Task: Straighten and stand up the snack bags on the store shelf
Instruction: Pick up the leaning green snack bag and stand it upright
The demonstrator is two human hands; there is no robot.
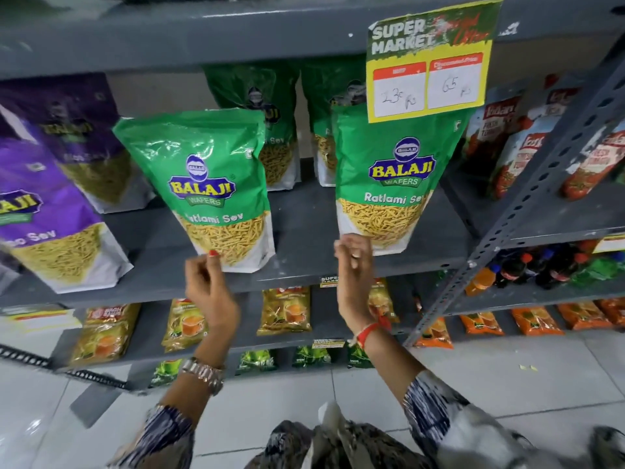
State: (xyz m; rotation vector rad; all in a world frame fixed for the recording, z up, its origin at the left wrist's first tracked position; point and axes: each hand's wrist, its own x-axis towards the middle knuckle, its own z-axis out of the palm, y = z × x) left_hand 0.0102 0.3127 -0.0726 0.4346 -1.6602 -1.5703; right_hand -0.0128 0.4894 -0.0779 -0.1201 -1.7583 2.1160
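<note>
Two green Balaji Ratlami Sev bags stand at the front of the grey shelf [304,231]. The left green bag [206,184] leans slightly to the left. The right green bag [395,177] stands nearly upright under a price sign. My left hand [208,286] is curled just below the left bag, its thumb tip touching the bag's lower left corner. My right hand [353,265] is curled against the right bag's lower left corner. Neither hand visibly grips a bag. More green bags [270,106] stand behind.
Purple Balaji bags [50,211] lean on the left of the same shelf. A yellow and green price sign [429,62] hangs from the shelf above. A perforated upright [527,204] divides off red sauce pouches [514,143] and bottles [541,269]. Lower shelves hold yellow packets [284,309].
</note>
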